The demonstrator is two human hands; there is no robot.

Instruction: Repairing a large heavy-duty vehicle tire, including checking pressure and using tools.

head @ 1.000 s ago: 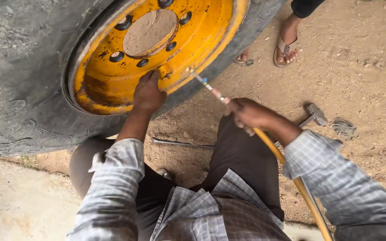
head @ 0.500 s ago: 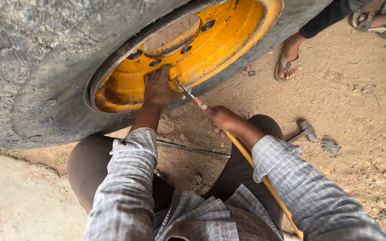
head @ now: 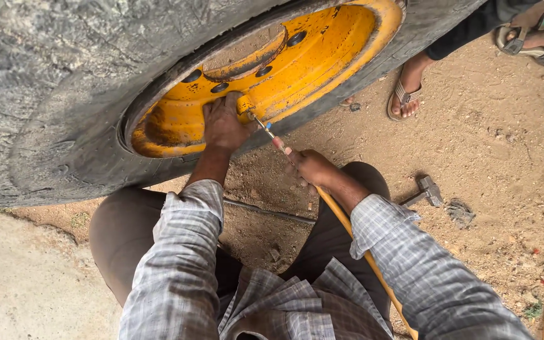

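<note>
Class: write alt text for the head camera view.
A crouching person's left hand presses on a yellow wheel rim while the right hand holds an air hose nozzle to it. A hammer lies on the dirt.

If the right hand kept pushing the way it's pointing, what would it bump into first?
Probably the left hand, which presses on the yellow wheel rim. The right hand aims its thin hose nozzle up-left at that spot; depth is hard to judge.
</note>
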